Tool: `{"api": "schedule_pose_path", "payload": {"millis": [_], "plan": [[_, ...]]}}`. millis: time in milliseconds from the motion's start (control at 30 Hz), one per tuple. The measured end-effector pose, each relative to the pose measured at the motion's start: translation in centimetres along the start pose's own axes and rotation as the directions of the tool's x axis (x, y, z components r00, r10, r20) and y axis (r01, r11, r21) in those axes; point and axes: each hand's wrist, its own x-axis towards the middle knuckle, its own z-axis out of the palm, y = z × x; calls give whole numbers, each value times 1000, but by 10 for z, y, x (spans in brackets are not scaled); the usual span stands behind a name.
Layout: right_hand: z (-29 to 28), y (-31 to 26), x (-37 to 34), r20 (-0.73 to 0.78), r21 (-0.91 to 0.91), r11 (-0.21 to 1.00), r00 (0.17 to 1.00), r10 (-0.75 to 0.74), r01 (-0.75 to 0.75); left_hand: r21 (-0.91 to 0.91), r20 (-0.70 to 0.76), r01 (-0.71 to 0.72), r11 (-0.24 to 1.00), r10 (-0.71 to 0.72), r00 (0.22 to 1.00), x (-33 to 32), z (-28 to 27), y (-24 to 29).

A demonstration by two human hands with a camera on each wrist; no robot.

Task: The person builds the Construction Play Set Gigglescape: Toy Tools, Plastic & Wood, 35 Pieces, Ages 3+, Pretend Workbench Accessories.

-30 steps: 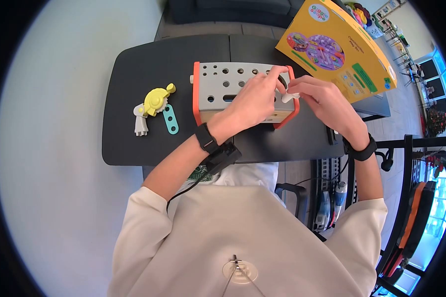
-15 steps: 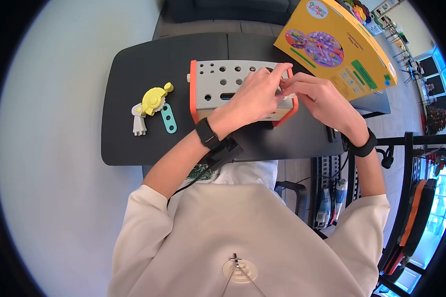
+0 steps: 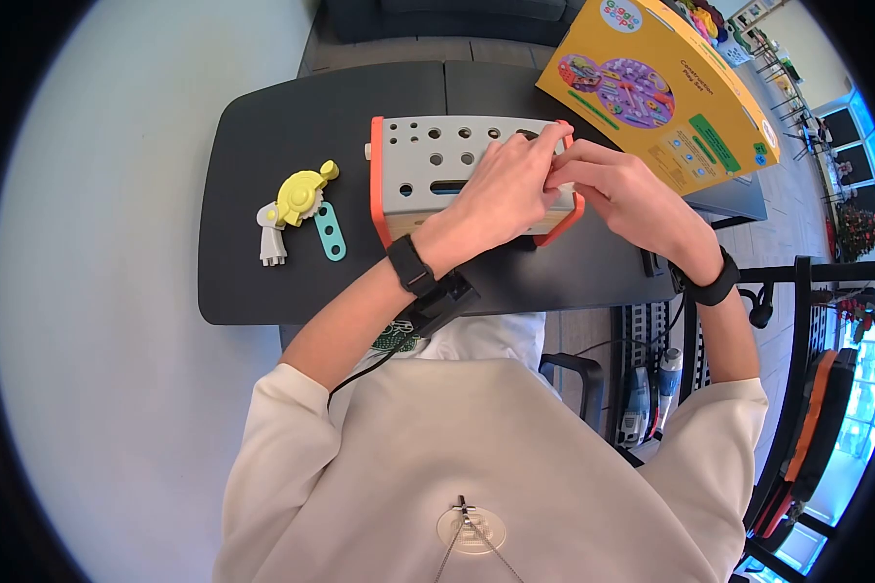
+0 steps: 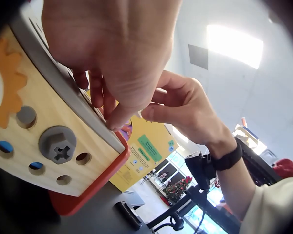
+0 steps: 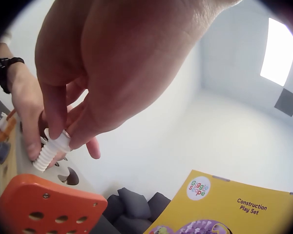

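A toy box [image 3: 413, 165] with a grey holed top, wooden side [image 4: 34, 126] and orange end panels [image 5: 49, 204] stands on the dark table. My right hand [image 3: 642, 199] pinches a white threaded screw [image 5: 51, 150] by its head, over the grey top near the right end. My left hand [image 3: 506, 194] rests on that top beside the screw, fingers partly bent; what its fingertips touch is hidden in the head view. A grey bolt [image 4: 57, 145] sits in the wooden side.
A yellow saw-like toy [image 3: 301, 197], a white piece [image 3: 271, 238] and a teal holed strip [image 3: 331, 231] lie at the table's left. A yellow carton [image 3: 651, 92] stands behind the toy box's right end. A black object [image 4: 129, 214] lies at the right edge.
My right hand has moved slightly left, closer to my left hand, and the white screw is now hidden in the head view. The toy box appears shifted slightly left and up.
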Motion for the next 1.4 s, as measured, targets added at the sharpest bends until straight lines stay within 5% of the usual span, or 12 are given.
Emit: {"api": "schedule_pose_path", "payload": {"millis": [267, 467, 567, 700, 867, 1067, 1167, 1400], "plan": [[4, 7, 3, -94, -349, 937, 994, -60, 23, 37, -98, -47, 998, 50, 994, -1, 6, 3], [-3, 2, -1, -42, -285, 958, 999, 13, -24, -57, -33, 38, 998, -40, 999, 3, 3, 3], [-6, 2, -2, -16, -270, 958, 995, 98, -99, -68, -31, -51, 996, 49, 998, 1, 4, -2], [10, 11, 7, -116, -364, 931, 993, 0, -42, -70, -67, -74, 995, 69, 995, -1, 6, 0], [14, 4, 21, 46, -696, 689, 945, 324, -202, -23, -56, -9, 1000, 7, 998, -1, -4, 4], [-6, -6, 2, -62, -293, 953, 996, 67, -82, -206, 31, 44, 978, -38, 999, -6, -18, -3], [-7, -2, -1, 48, -304, 949, 993, 104, -84, -252, 152, 41, 967, -3, 988, -7, -24, -8], [20, 18, 17, -60, -502, 843, 981, 186, -191, 46, 132, -14, 999, 8, 991, -7, -19, 10]]}}
